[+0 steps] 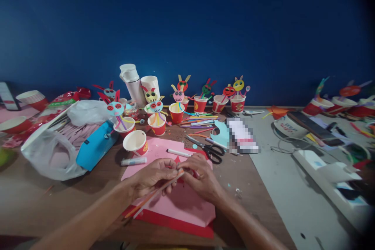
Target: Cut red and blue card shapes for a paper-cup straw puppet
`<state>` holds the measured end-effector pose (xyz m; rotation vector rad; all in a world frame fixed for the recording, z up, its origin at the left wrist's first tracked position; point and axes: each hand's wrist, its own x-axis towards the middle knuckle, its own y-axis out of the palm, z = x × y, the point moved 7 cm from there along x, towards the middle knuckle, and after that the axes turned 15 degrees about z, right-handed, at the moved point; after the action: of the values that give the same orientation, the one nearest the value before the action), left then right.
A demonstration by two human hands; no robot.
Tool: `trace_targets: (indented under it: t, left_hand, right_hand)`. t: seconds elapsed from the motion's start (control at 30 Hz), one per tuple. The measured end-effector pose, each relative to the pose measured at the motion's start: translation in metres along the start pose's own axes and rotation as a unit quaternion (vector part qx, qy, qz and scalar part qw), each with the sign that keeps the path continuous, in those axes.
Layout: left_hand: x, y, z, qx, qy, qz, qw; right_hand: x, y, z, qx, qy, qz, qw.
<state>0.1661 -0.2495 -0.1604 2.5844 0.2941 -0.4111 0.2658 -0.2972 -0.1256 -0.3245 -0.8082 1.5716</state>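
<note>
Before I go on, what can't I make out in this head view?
In the head view:
1) Contact between the right hand and the strips in the left hand: overlapping fingers hide the exact grip.
2) Phone screen: pixelated.
3) Yellow-green thing, far left: blurred, cut off by the edge.
4) Rightmost cup: blurred, cut off by the edge.
5) White tube's label: too small.

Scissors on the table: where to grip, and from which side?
Grip the scissors by the black handles, probably with the right hand, from the near right side. They lie flat, loops toward that side and blades pointing away to the left, so this should avoid the tips.
</note>
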Motion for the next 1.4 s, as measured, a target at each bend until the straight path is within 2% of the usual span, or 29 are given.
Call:
trace_targets:
  t: [0.1,0.17,0.33,0.47,0.6,0.73,0.87,0.97,1.13,1.4]
  left_hand:
    - [0.0,0.0,-0.003,0.027,0.002,-0.023,0.999]
    - [-0.002,-0.001,-0.007,0.07,0.018,-0.065,0.995]
    - [-0.009,-0.008,-0.013,0.215,0.025,-0.168,0.962]
    - [-0.011,-0.004,-0.018,0.287,0.067,-0.18,0.938]
    - [-0.011,0.002,-0.022,0.315,0.109,-0.186,0.924]
    - [-0.007,0.002,-0.021,0.274,0.098,-0.164,0.943]
    - [-0.004,-0.003,-0.019,0.209,0.064,-0.135,0.966]
    - [-0.004,-0.005,-0.017,0.163,0.051,-0.121,0.978]
    - [-0.004,-0.007,-0.013,0.104,0.043,-0.12,0.986]
    - [-0.005,-0.008,-0.009,0.053,0.036,-0.113,0.992]
  right_hand:
    - [0.0,-0.001,0.0,0.008,0.006,0.001,1.0]
    - [0.001,-0.003,0.0,0.007,0.017,0.001,1.0]
    - [0.0,-0.007,-0.001,0.014,0.039,-0.012,0.999]
    - [-0.001,-0.007,-0.002,0.005,0.059,-0.021,0.998]
    - [0.0,-0.005,-0.002,0.012,0.066,-0.011,0.998]
    - [0.001,-0.007,0.0,0.032,0.068,-0.007,0.997]
    - [0.002,-0.008,0.001,0.103,0.044,0.008,0.994]
    - [0.001,-0.008,-0.002,0.104,0.041,0.009,0.994]
    - [-0.001,-0.006,-0.014,0.096,0.098,0.013,0.99]
    - [0.0,-0.004,-0.018,0.089,0.116,0.018,0.989]
